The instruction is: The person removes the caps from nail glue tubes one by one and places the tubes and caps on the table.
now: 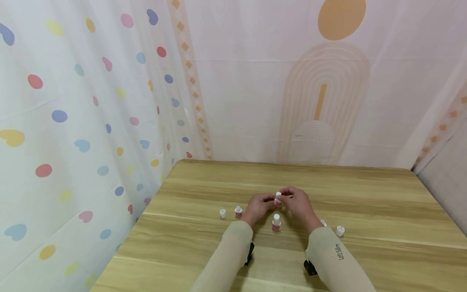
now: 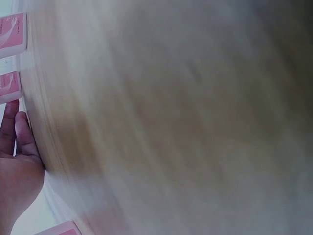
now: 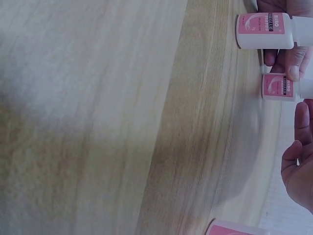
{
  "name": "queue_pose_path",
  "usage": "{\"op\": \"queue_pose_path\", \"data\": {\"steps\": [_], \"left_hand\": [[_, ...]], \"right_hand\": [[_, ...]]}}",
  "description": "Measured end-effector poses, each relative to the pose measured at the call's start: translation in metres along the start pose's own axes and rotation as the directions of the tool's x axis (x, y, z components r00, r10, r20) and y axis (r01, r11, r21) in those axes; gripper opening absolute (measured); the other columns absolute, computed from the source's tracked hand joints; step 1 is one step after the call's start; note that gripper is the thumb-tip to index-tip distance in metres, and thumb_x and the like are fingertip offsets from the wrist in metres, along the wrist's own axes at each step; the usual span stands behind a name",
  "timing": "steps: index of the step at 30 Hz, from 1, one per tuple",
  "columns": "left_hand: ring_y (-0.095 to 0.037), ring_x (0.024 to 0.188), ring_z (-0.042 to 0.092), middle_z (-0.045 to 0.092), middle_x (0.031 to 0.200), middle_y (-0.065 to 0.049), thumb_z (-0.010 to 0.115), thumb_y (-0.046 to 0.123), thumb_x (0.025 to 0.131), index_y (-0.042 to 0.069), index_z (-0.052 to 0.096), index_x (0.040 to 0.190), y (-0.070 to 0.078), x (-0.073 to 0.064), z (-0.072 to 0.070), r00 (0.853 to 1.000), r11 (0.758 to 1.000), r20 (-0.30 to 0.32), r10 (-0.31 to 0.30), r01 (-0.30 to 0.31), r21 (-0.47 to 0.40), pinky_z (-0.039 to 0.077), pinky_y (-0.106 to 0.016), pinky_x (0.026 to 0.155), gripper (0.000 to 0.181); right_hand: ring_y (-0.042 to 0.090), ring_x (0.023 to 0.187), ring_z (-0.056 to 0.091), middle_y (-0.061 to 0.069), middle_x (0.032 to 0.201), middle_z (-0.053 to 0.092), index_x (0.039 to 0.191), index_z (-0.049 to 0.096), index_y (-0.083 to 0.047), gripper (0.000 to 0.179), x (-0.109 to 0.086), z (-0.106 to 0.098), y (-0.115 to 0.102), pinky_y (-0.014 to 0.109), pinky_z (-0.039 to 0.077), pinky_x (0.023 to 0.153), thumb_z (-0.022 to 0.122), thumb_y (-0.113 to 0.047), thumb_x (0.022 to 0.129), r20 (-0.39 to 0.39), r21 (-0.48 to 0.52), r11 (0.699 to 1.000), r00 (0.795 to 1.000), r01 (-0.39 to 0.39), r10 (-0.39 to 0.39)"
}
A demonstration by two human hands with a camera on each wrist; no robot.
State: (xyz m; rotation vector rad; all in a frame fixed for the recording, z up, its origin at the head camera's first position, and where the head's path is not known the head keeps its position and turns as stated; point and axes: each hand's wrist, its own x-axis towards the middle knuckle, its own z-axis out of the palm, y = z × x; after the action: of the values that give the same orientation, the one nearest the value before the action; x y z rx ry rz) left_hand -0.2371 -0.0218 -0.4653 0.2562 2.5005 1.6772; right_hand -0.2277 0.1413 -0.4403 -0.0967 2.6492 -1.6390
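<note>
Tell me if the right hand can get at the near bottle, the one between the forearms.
Probably yes: nothing visible stands between the right hand and the near bottle. It's at the cap of the farther bottle, though, so likely must let go first.

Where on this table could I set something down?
The table is bare beyond the left hand and right hand, up to the curtain; also from the right loose cap to the right edge, and from the left loose cap to the left edge. The middle is crowded: both hands, the held bottle and the nearer bottle.
</note>
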Motion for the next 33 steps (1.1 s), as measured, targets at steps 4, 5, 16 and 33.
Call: {"op": "queue_pose_path", "data": {"steps": [4,5,16,33], "left_hand": [[-0.02,0.111,0.062,0.073,0.108,-0.004,0.067,0.013,0.096,0.005,0.076,0.108,0.0001,-0.0004,0.0,1.0,1.0,-0.005,0.001,-0.001,0.007,0.046,-0.039,0.098,0.017],[-0.02,0.111,0.062,0.073,0.108,-0.004,0.067,0.013,0.096,0.006,0.076,0.108,0.0,-0.0005,-0.0001,1.0,1.0,-0.006,0.001,-0.001,0.009,0.046,-0.039,0.098,0.017],[-0.018,0.108,0.063,0.073,0.106,-0.005,0.069,0.013,0.094,0.005,0.076,0.107,-0.001,-0.0001,0.0014,0.999,0.999,-0.019,0.033,-0.033,0.017,0.047,-0.037,0.097,0.017],[-0.017,0.108,0.063,0.074,0.104,-0.002,0.069,0.016,0.094,0.007,0.078,0.104,-0.001,-0.0002,0.0011,0.999,0.999,-0.02,0.04,-0.04,0.012,0.046,-0.037,0.097,0.015]], "right_hand": [[0.028,0.099,0.06,0.009,0.105,0.069,0.108,0.069,-0.002,0.018,0.0004,-0.0001,0.0007,0.044,0.048,0.087,0.067,-0.015,0.096,-0.005,-0.017,1.0,1.0,0.026,-0.027],[0.028,0.099,0.06,0.009,0.105,0.069,0.108,0.069,-0.003,0.017,0.0007,0.0,0.0009,0.044,0.048,0.087,0.067,-0.015,0.096,-0.006,-0.021,0.999,1.0,0.031,-0.031],[0.029,0.1,0.059,0.012,0.111,0.066,0.113,0.067,-0.002,0.018,-0.0015,0.0004,-0.0003,0.046,0.047,0.089,0.061,-0.011,0.099,0.022,-0.029,0.998,0.998,0.055,-0.055],[0.026,0.097,0.059,0.01,0.109,0.068,0.112,0.069,-0.002,0.018,-0.0021,0.001,-0.0002,0.042,0.048,0.086,0.063,-0.012,0.098,0.0,-0.002,0.999,0.999,0.037,-0.037]]}}
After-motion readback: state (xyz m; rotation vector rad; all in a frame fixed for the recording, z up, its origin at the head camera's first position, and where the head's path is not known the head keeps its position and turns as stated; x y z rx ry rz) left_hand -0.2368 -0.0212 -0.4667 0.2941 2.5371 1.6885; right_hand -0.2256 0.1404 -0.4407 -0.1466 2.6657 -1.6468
